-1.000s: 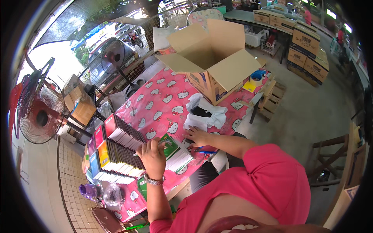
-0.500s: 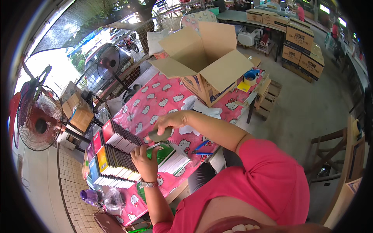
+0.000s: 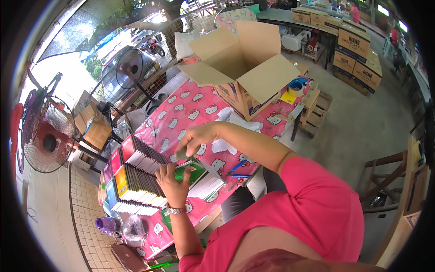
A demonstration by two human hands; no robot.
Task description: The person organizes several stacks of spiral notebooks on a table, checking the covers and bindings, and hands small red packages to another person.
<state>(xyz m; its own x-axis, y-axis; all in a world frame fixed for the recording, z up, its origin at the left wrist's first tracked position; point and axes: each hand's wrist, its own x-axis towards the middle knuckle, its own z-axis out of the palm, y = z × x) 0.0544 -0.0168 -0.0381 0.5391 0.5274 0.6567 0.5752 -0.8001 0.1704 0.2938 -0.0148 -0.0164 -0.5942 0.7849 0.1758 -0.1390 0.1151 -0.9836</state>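
Note:
My right hand (image 3: 199,137) is closed around a smooth grey-green oval object (image 3: 182,153), held at the spiral edge of a green-covered notebook (image 3: 195,172). That notebook tops a stack with white page edges. At the stack's left side, my left hand (image 3: 173,182) grips the top notebook, its thumb on the cover and its fingers along the edge. Left of my hands stand rows of spiral notebooks: red (image 3: 129,146), yellow (image 3: 122,179) and blue (image 3: 112,192) covers with dark spirals. Blue-handled pliers (image 3: 239,169) lie right of the green stack.
A large open carton (image 3: 235,86) stands at the table's far end, with tape rolls (image 3: 296,87) beside it. White cloth (image 3: 235,129) lies in front of the carton. A purple-capped bottle (image 3: 108,224) is near left. Fans (image 3: 49,143) stand left; stacked cartons (image 3: 352,45) sit far right.
My right hand has moved slightly left and down with the oval object, which has turned and shows less of itself. My left hand stays on the green notebook. The view has shifted slightly.

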